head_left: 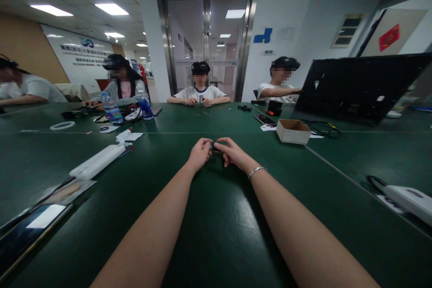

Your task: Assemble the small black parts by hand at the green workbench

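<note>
I saw the left hand (200,155) and right hand (233,152), fingers pinching a small dark piece (213,147) between them, twelve o'clock over the surface (216,225); probably light, stiff, best held by its ends.

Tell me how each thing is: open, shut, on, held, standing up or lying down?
Small thing: held.
Left hand: pinching the small thing.
Right hand: fingertips at the small thing; grip unclear.
Box: open on top.
Doors: shut.
Lights: on.
Bottles: standing.
Near phone: lying flat; can't tell if it's on.
Bracelet: worn on the right wrist.
</note>
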Demonstrator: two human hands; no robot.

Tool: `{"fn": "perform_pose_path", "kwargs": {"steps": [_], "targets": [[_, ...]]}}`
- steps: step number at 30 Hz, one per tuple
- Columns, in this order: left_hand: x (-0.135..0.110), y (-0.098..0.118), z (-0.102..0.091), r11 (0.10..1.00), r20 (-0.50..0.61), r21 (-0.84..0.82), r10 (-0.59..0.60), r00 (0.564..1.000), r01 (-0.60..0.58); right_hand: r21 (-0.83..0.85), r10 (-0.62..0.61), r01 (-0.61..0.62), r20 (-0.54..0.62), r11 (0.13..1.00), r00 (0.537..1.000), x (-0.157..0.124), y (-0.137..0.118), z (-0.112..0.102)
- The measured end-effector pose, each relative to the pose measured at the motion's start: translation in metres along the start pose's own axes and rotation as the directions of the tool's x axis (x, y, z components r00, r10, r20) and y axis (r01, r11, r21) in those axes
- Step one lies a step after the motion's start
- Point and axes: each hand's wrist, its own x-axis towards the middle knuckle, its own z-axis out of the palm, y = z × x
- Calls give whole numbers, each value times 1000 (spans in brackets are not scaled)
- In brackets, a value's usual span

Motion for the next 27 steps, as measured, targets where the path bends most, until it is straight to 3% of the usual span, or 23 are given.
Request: {"fn": "perform_pose_path", "kwargs": {"steps": [4,9,13,27], "targets": [[1,0,0,1000,-23,-1,-9,1000,9,6,-24,24,-23,1000,999,1,-1,1],[2,-2,-1,1000,-15,10,5,1000,-5,-17,36,-36,-33,999,999,2,0,1],[2,-5,-1,1000,-10,8,12,1000,-12,-11,-8,7,-13,1000,1000,1,-1,1],[3,-8,-1,999,-5,33,22,1000,-21,-19,72,-72,3,997,997,-1,-1,0]]}}
